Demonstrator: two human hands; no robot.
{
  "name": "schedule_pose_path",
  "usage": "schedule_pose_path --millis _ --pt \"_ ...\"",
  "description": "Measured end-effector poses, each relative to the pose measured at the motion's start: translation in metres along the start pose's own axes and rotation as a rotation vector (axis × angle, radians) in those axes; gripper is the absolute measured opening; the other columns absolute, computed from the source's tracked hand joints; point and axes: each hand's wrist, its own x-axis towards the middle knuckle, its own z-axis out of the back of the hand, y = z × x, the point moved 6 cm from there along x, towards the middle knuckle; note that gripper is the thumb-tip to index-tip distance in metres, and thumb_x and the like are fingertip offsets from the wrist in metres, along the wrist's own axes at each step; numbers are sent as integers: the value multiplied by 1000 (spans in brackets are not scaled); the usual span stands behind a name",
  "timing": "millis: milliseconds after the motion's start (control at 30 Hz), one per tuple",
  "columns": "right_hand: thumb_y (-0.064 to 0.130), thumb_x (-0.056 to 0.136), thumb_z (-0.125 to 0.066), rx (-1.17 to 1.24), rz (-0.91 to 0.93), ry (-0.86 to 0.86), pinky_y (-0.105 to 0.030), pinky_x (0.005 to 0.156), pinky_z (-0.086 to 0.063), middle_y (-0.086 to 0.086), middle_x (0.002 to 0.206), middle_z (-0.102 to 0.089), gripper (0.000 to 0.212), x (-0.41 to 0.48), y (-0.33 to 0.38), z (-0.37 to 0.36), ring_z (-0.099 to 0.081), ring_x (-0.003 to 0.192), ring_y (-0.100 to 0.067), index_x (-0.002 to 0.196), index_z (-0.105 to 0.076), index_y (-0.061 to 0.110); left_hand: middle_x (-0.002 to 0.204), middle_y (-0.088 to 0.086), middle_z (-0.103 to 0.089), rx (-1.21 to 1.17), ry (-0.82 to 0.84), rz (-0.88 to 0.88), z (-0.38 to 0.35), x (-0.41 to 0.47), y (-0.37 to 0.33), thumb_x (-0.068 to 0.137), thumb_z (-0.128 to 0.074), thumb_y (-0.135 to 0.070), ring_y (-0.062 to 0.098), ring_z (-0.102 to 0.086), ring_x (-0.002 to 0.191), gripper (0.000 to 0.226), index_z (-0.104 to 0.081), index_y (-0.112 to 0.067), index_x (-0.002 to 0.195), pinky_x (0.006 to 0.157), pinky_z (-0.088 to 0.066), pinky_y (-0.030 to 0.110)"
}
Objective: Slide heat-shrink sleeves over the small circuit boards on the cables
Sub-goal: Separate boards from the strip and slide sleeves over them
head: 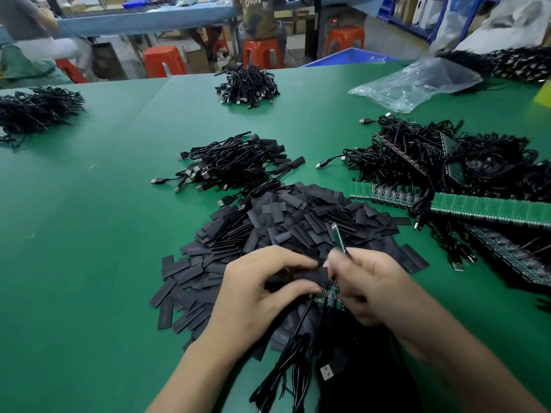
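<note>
Pinching a black heat-shrink sleeve (310, 275) between thumb and fingers, left hand (259, 284) held it pointing toward the right. The small circuit boards (329, 293) sat just beside it, right hand (369, 290) curled round them, probably to feed one in; blur hid the fit.

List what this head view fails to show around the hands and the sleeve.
- Head view: how far the sleeve sits over the circuit boards; fingers of the left hand cover it.
- Silvery object gripped by the right hand: motion-blurred, so what it is stays unclear.
- Cables: their ends are cut off by the bottom edge.
- White tag: print too small to read.
</note>
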Motion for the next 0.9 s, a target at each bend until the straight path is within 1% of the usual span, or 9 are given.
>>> schedule_pose_path --millis 33,100,200,267,333,400,467,600,900 --pt "62 90 -48 118 -6 -6 -17 37 -20 6 55 -32 51 1 1 3 -24 39 -7 83 -64 14 99 -14 -74 16 -14 20 1 0 1 80 -87 -28 8 -70 95 29 -79 -20 107 84 -51 18" --pt "61 96 -35 337 74 -42 -18 35 -22 6 55 -30 61 -1 12 17 -24 39 -6 80 -67 12 100 -13 -73 28 -41 39 3 -1 4 78 -87 -26 7 -70 95 32 -80 -20 109 84 -50 16" --pt "43 104 -36 431 336 -175 -20 36 -20 7 58 -27 47 -12 37 50 -22 41 -6 73 -60 17 99 -13 -72 50 -58 44 3 -3 6 78 -87 -24 4 -68 93 26 -82 -19 103 82 -49 14" --pt "38 107 -39 198 498 -295 -19 39 -23 9 57 -29 43 -25 52 65 -25 43 -7 70 -53 23 98 -12 -72 64 -72 40 3 -3 6 79 -86 -22 4 -67 92 24 -82 -18 102 80 -49 14" --pt "42 101 -41 -231 567 -372 -16 42 -30 6 54 -37 40 -33 61 63 -32 46 -6 66 -49 26 97 -11 -72 64 -92 43 3 -3 7 79 -86 -20 6 -68 91 22 -82 -18 101 79 -49 15" --pt "50 97 -43 -613 538 -310 -19 46 -34 1 58 -47 41 -29 54 45 -42 50 -11 66 -49 25 97 -10 -72 66 -110 45 4 -3 7 80 -86 -20 9 -69 91 20 -83 -18 100 79 -51 17" --pt "56 101 -44 -785 448 -200 -27 50 -35 -2 61 -52 46 -20 38 27 -46 51 -15 68 -50 24 97 -10 -73 66 -125 48 6 -4 9 81 -85 -18 10 -70 92 18 -83 -19 99 80 -50 17" --pt "53 97 -45 -826 349 -105 -34 52 -33 -3 61 -50 39 -10 21 12 -41 50 -16 69 -48 26 97 -12 -73 68 -138 55 8 -3 10 82 -85 -17 10 -70 91 18 -83 -19 99 80 -49 15" --pt "42 103 -49 -728 312 -78 -23 53 -30 9 56 -39 45 -4 10 9 -34 52 -5 67 -39 17 100 -13 -72 102 -102 21 12 -3 11 84 -84 -24 7 -70 91 21 -82 -20 104 80 -50 15"
